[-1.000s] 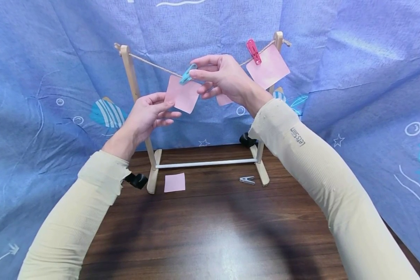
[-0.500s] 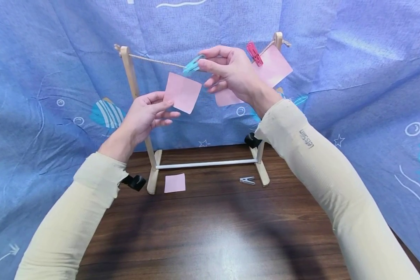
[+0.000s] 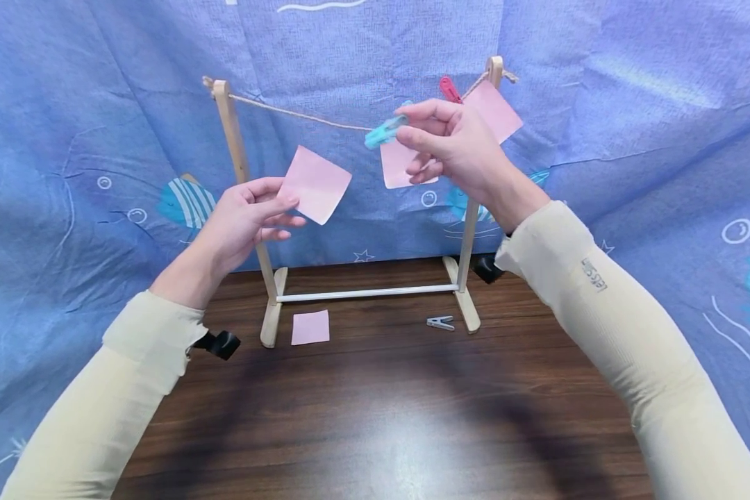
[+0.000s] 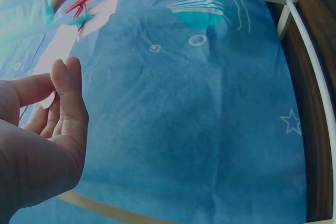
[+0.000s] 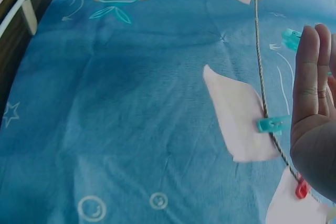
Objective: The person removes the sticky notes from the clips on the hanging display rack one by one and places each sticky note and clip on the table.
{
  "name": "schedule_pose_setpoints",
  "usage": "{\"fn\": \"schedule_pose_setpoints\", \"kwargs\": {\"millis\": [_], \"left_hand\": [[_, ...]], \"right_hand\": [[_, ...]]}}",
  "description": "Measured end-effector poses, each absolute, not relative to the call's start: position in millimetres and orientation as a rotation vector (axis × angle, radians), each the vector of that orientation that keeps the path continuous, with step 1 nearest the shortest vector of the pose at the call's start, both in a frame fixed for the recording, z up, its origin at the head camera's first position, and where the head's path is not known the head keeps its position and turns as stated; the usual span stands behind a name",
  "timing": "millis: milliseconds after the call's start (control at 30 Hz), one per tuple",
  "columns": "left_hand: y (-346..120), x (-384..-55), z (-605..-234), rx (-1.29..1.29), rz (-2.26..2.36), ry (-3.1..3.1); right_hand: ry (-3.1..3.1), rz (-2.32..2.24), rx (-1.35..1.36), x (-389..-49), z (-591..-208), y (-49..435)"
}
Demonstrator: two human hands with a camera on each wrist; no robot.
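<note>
My left hand point(image 3: 244, 215) pinches a square pink paper note point(image 3: 317, 186) between thumb and fingers, below the left part of the twine line point(image 3: 300, 114). In my right hand point(image 3: 453, 142) a teal clothespin point(image 3: 381, 133) is pinched, in front of the line's middle. Behind it a second pink note point(image 3: 395, 167) hangs, partly hidden. The right wrist view shows another teal clothespin point(image 5: 270, 125) fixing that note to the twine. A red clothespin point(image 3: 449, 89) holds a third pink note point(image 3: 492, 111) near the line's right end; my right hand covers part of this clothespin.
The line hangs between two wooden posts point(image 3: 237, 149), joined low down by a white rod point(image 3: 369, 292). On the dark wooden table point(image 3: 375, 403) lie another pink note point(image 3: 310, 327) and a grey clothespin point(image 3: 440, 323). A blue patterned cloth point(image 3: 325, 62) covers the back.
The teal clothespin came off the line and the pink note, moving right in my right hand. My left hand has drawn the freed note slightly left and down.
</note>
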State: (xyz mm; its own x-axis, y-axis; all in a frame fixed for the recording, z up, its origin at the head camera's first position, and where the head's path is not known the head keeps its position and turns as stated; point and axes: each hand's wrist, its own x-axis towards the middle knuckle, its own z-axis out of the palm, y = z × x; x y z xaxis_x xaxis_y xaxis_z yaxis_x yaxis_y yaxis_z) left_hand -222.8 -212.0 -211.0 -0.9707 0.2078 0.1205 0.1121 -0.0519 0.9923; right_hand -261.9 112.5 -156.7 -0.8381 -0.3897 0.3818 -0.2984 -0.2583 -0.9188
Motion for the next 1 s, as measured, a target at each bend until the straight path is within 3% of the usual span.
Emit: {"fn": "schedule_pose_setpoints", "kwargs": {"millis": [500, 1000], "left_hand": [[-225, -212, -236, 0.272, 2.174, 2.101], [-229, -213, -278, 0.227, 2.164, 1.993]], "right_hand": [[2.122, -2.057, -0.85, -246, -209, 153], [2.205, -1.835, -0.778, -245, -263, 153]]}}
